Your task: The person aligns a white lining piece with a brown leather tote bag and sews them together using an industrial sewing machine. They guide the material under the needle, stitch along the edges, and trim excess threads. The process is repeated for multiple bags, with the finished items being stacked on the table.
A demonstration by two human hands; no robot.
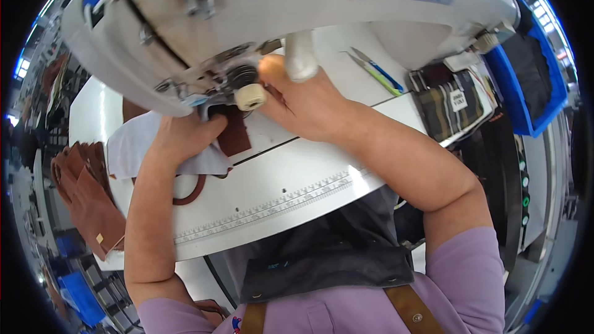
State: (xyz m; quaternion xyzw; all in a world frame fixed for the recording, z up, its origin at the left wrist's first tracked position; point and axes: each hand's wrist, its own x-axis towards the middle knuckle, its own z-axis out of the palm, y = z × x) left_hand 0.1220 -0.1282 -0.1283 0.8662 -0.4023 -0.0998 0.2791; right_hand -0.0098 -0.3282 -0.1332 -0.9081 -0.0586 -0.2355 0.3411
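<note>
We see the brown leather piece (234, 133) lying on the white sewing table (297, 198) beneath the sewing machine (260, 18) head. Our left hand (182, 139) presses it flat, fingers curled; our right hand (309, 102) rests half-open beside it, gripping nothing visible.

Hands (247, 120) guiding brown leather piece (234, 133), sewing machine (260, 12), white table (284, 192)

Green-and-blue tweezers (376, 72) lay near the table's (297, 201) far edge; a plaid fabric stack (447, 110) sat at its right edge.
</note>
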